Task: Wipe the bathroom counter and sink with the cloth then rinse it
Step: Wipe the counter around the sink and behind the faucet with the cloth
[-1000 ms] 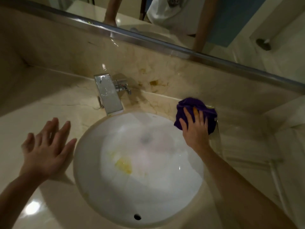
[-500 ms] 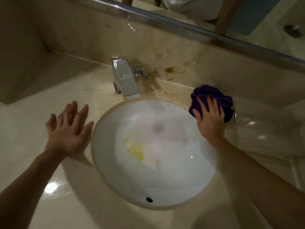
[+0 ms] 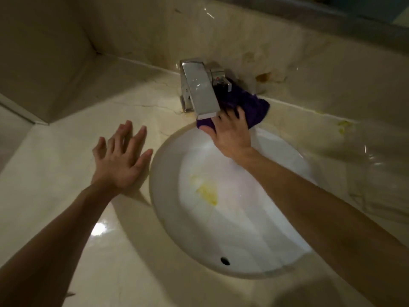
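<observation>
Wiping step in hand, on the bench (image 3: pixel 66 185) behind the sink (image 3: pixel 172 229). No rinsing yet, by our reading: no water shows at the faucet (image 3: pixel 200 94).

Right hand (image 3: pixel 232 135): pressed flat on the purple cloth (image 3: pixel 250 105), fingers spread over it rather than curled shut. We cannot tell whether any cloth is pinched under the palm. The cloth lies bunched on the back ledge of the bench, just beside and partly under the faucet spout, its near edge hanging at the sink's far rim. The forearm crosses over the basin.

Left hand (image 3: pixel 119 160): fingers apart, holding nothing, palm down on the bench just left of the sink rim. It looks like a brace, though whether the palm bears weight we cannot say.

Still dirty, as things lie:
- yellow smear (image 3: pixel 208 192) inside the basin
- yellow spots (image 3: pixel 343 126) on the bench to the right
- brown stain (image 3: pixel 263 76) on the backsplash behind the faucet

Our judgement: the task is early to middle. Counter wiping is under way, the basin is untouched, the rinse is ahead.

Next move calls for working the cloth around the faucet base, where the spout and handle crowd the hand. A tighter hold on the cloth would help there. Then a sweep toward the yellow spots or down into the basin for the smear, with firm pressure since it looks dried on.
</observation>
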### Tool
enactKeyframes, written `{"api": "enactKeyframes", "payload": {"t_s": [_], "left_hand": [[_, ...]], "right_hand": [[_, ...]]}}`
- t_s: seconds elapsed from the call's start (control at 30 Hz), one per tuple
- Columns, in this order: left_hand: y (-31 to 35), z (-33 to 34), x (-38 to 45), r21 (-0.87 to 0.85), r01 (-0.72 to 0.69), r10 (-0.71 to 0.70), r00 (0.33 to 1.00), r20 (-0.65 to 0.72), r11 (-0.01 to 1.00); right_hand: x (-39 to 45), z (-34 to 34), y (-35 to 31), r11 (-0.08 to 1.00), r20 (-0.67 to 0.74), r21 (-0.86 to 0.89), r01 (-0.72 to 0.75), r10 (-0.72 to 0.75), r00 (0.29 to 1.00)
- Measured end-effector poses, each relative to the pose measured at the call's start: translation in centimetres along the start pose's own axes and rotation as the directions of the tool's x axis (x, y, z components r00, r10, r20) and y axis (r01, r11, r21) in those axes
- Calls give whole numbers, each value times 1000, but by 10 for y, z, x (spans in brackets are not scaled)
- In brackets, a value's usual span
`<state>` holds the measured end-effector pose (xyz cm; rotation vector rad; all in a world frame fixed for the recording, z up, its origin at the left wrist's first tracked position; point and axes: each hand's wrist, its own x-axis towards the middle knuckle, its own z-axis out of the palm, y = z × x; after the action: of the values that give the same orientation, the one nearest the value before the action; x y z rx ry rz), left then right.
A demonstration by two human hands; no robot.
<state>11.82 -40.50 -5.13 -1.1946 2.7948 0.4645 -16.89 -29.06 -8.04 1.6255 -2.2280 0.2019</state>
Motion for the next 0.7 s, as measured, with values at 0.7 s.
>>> {"api": "enactKeyframes", "payload": {"t_s": [0.7], "left_hand": [[-3, 2, 0, -37, 26, -27, 1000, -9, 999]], "right_hand": [[-5, 0, 35, 991, 86, 1, 131, -131, 988]]}}
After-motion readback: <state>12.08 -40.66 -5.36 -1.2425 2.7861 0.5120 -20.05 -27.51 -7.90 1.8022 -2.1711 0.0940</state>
